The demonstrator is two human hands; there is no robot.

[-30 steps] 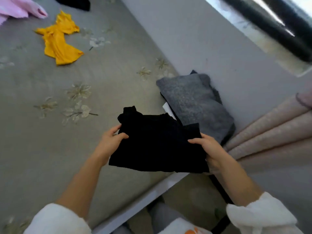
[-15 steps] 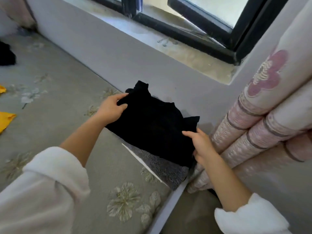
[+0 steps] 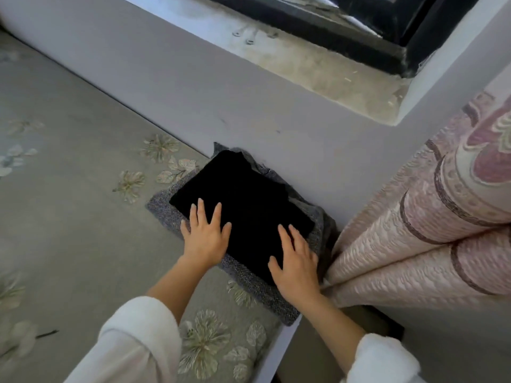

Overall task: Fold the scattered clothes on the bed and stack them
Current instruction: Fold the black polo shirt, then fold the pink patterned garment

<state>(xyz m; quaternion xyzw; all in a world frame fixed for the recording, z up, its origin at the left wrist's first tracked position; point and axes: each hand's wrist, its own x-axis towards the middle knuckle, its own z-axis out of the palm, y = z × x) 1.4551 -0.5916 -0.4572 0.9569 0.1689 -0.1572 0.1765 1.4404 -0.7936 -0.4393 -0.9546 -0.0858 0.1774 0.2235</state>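
Stack, centre frame: folded black garment (image 3: 243, 194) sits atop grey garment (image 3: 262, 297). Left hand (image 3: 206, 239) and right hand (image 3: 297, 269) press it flat, fingers spread, gripping nothing. No unfolded clothes in view; more may remain outside it.

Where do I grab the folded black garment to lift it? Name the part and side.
Probably pinch the near edge of the black garment, coming from the side where the left hand and right hand rest flat. Its far edge crowds the wall, and it lies on the grey garment.
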